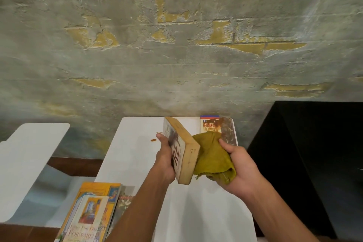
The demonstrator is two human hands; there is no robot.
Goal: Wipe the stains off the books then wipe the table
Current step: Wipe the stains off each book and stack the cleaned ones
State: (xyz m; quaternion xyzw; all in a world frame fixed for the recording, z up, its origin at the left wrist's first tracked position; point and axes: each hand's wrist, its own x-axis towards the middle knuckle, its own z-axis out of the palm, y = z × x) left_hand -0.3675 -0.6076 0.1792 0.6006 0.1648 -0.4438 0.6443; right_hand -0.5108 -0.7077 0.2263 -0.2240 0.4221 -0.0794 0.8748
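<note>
Both my forearms reach forward over the tabletop's middle. My left hand [166,160] grips the tilted book [182,149], fingers curled around its cover. My right hand [238,167] clutches the cloth [212,155] against it.

Mustard-yellow cloth [213,160] against tan page edges of a book [182,151]. White worktop [135,155] with an orange stain [153,140]. Grey wall [176,45] patched yellow.

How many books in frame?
5 visible. One held on edge in the left hand, cloth against it; one flat at the table's far right; three stacked near left. More may be hidden underneath.
</note>
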